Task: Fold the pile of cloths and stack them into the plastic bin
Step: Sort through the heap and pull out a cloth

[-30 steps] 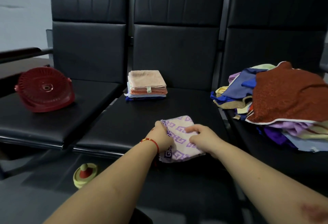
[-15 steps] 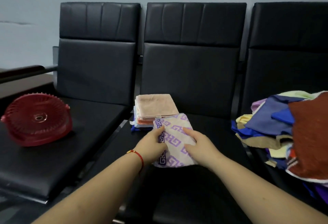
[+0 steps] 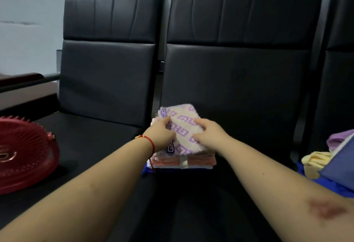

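A folded white cloth with a purple key pattern (image 3: pixel 182 126) lies on top of the stack of folded cloths (image 3: pixel 193 161) at the back of the middle black seat. My left hand (image 3: pixel 162 134) grips its left edge and my right hand (image 3: pixel 208 134) grips its right side, fingers curled on the fabric. The unfolded pile of cloths (image 3: pixel 325 163), yellow, blue and purple, shows at the right edge. No plastic bin is in view.
A red round plastic fan-like object (image 3: pixel 24 151) lies on the left seat (image 3: pixel 92 142). Black padded backrests (image 3: pixel 239 69) rise right behind the stack. A dark armrest (image 3: pixel 28 82) runs at the far left.
Both hands carried the purple-patterned cloth from the front of the middle seat back onto the folded stack. The view shifted left, so most of the unfolded pile left the frame.
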`<state>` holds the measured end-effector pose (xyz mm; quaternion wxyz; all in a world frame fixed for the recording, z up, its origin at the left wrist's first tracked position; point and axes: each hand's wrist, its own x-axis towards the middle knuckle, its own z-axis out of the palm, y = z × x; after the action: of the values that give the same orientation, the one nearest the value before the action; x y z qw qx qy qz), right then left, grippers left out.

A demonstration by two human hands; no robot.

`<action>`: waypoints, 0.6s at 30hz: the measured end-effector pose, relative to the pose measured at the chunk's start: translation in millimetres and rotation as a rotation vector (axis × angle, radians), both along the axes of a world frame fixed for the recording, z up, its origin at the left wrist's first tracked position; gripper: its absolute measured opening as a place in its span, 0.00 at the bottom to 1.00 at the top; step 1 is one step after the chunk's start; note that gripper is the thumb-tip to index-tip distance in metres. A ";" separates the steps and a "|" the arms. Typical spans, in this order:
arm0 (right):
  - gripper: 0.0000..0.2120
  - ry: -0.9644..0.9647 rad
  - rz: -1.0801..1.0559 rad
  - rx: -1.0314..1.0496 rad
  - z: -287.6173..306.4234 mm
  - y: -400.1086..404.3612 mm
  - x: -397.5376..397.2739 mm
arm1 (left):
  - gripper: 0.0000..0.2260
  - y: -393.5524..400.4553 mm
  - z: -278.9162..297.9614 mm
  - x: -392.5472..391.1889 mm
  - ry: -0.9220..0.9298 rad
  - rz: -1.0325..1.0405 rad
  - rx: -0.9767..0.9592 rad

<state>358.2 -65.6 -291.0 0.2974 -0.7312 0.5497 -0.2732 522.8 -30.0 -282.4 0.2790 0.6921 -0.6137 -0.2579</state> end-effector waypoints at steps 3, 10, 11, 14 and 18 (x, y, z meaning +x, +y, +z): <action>0.30 0.078 0.003 0.008 -19.9 -3.3 1.3 | 0.29 -4.8 -18.6 -4.0 -0.118 0.018 0.134; 0.27 0.064 -0.046 -0.047 -5.3 39.6 -29.6 | 0.27 27.6 -0.6 -42.2 -0.493 0.046 -0.132; 0.27 0.065 -0.063 -0.053 0.4 51.2 -40.2 | 0.26 34.7 4.2 -54.7 -0.488 0.008 -0.154; 0.27 0.115 -0.123 -0.073 14.1 88.9 -77.5 | 0.26 56.7 14.7 -98.5 -0.402 -0.100 -0.205; 0.27 0.250 -0.237 -0.076 24.1 151.6 -152.4 | 0.25 101.7 19.6 -178.0 -0.306 -0.266 -0.173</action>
<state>205.8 86.0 -266.9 0.1644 -0.7002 0.6542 -0.2339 344.8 71.6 -262.8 0.2042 0.6096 -0.7547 -0.1309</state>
